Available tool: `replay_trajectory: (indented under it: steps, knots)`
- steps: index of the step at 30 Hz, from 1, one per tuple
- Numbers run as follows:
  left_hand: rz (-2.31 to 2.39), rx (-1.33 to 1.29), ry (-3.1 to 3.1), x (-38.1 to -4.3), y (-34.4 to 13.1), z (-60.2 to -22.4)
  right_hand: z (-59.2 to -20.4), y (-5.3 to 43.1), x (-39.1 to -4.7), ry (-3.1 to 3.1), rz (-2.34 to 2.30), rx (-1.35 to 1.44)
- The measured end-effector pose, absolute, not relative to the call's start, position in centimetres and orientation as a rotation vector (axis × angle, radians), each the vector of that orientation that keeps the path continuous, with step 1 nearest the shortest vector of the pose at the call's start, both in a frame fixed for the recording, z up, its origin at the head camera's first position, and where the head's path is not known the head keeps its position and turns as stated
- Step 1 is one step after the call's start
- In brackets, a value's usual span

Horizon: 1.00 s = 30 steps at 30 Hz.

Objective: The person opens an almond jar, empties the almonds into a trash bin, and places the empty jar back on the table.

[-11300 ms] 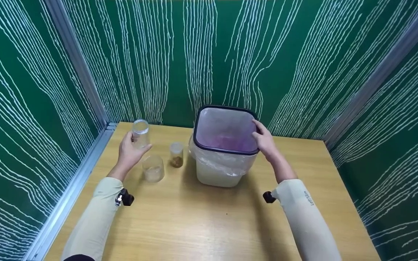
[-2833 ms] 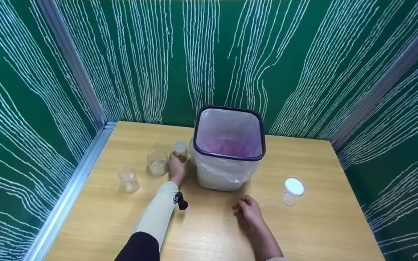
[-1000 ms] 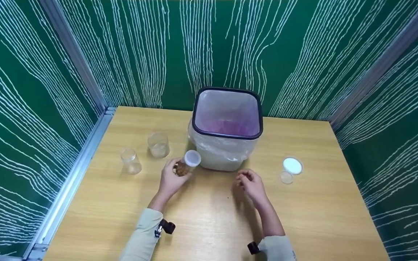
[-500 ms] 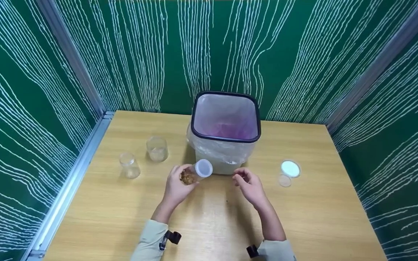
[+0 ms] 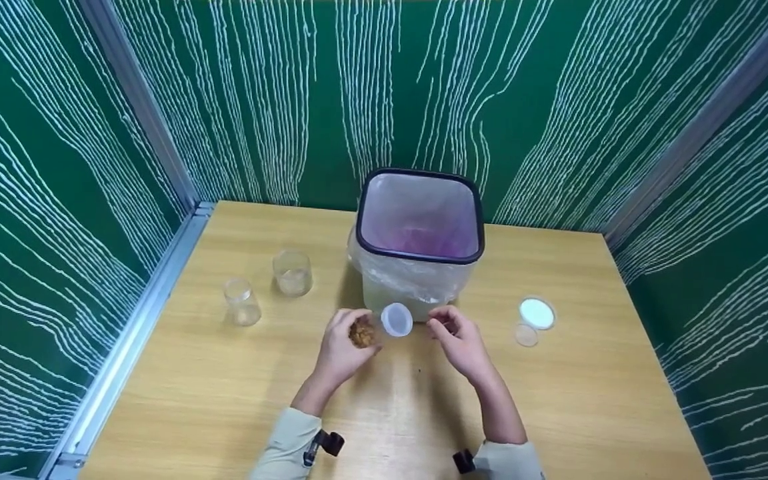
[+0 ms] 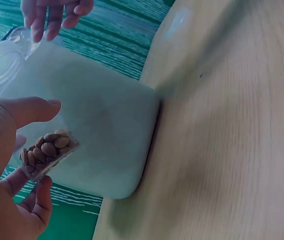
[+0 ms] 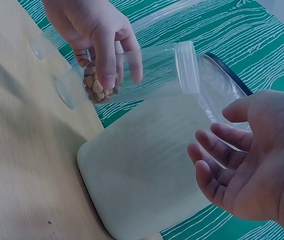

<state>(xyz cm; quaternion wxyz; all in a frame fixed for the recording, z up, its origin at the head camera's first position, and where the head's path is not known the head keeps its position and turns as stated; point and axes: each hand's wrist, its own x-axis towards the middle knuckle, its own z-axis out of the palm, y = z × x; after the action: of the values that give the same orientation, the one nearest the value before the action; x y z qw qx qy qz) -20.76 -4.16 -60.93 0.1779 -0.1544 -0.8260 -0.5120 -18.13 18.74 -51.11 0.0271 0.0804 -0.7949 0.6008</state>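
My left hand (image 5: 339, 352) grips a clear plastic jar (image 7: 154, 75) around its lower part. The jar is tipped well over, its translucent lid (image 5: 397, 320) pointing toward my right hand. Brown nuts in their shells (image 6: 47, 149), almond-like, are gathered at the jar's bottom end. My right hand (image 5: 467, 348) hovers just right of the lid, fingers loosely curled and a gap between; in the right wrist view nothing is in its palm. Both hands are in front of a pale bin (image 5: 384, 293) with a dark rim and a plastic liner.
Two clear containers with no lids, a narrow jar (image 5: 242, 303) and a wider jar (image 5: 293, 273), stand on the left of the wooden table (image 5: 224, 393). At the right lie a white round lid (image 5: 537, 313) and a smaller clear lid (image 5: 526, 335). Green patterned walls enclose the table.
My left hand has lifted the nut jar from beside the bin, brought it right and tilted its lid toward my right hand. Earlier, it set down the narrow jar; two lids now lie at right.
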Motion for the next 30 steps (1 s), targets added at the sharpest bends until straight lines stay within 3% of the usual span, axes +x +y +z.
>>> replay_trajectory:
  steps: [7, 14, 22, 30]
  knots:
    - [-1.339, -0.431, -2.381, -20.5, -3.8, -60.0, -50.4, 18.1, -18.0, -2.478, 1.736, 0.338]
    - [-1.251, -0.467, -2.423, -19.8, -3.3, -60.1, -54.1, 18.4, -18.8, -2.518, 1.647, 0.395]
    - [-1.216, -0.456, -2.419, -19.8, -2.9, -60.4, -54.4, 18.2, -19.2, -2.544, 1.459, 0.459]
    - [-1.213, -0.619, -2.513, -20.1, -3.4, -60.6, -54.8, 18.3, -19.2, -2.473, 1.494, 0.456]
